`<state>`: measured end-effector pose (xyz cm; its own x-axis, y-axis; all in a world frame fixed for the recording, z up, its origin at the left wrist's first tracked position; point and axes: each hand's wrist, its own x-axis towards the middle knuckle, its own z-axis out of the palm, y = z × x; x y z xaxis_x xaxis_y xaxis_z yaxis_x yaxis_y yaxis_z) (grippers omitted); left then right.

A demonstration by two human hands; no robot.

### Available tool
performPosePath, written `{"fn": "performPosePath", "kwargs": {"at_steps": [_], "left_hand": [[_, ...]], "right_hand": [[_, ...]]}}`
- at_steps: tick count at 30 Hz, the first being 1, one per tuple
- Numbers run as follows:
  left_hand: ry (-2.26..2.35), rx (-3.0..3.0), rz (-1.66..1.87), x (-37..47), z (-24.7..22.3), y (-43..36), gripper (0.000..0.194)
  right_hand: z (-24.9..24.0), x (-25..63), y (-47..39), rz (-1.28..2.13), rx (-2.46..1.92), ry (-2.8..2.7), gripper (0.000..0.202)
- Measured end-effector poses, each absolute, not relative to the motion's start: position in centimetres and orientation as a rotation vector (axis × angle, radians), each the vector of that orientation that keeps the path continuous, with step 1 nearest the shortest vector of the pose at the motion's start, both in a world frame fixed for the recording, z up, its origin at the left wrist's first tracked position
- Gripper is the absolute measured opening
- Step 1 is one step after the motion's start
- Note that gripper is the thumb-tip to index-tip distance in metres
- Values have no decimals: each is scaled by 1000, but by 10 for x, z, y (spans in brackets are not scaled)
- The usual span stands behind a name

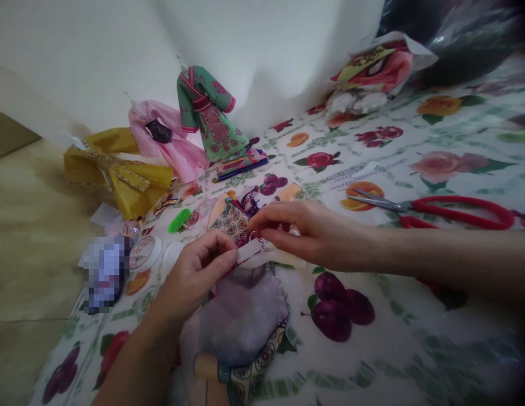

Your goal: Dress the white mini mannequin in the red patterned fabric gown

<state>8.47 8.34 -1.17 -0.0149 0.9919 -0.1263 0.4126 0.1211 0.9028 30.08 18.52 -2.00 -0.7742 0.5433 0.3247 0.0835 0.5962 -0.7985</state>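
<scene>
Two hands, left (198, 270) and right (304, 231), pinch one white strip (250, 251); three doll dresses (211, 115) and one scissors (435, 211) lie nearby.

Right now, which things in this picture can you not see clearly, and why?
- Head view: the pixelated patch hides whatever lies there.
- The patterned piece is partly covered by the left hand and right hand; its shape is unclear.
- The scissors: the lower handle is hidden behind the right forearm.
- The dark bag at top right is blurred and cut by the edge.
- The lilac cloth is blurred.
</scene>
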Motion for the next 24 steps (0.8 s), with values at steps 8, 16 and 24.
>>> {"fn": "performPosePath", "kwargs": {"at_steps": [8, 16, 24], "left_hand": [[1659, 1376, 842, 86, -16, 88, 25], [1668, 1376, 829, 88, -21, 89, 24], [1698, 1383, 821, 87, -21, 89, 24]], "right_hand": [[-25, 300, 189, 1043, -510, -2324, 31], [-27, 299, 189, 942, -412, -2356, 36], [-28, 300, 187, 883, -351, -2382, 39]]}}
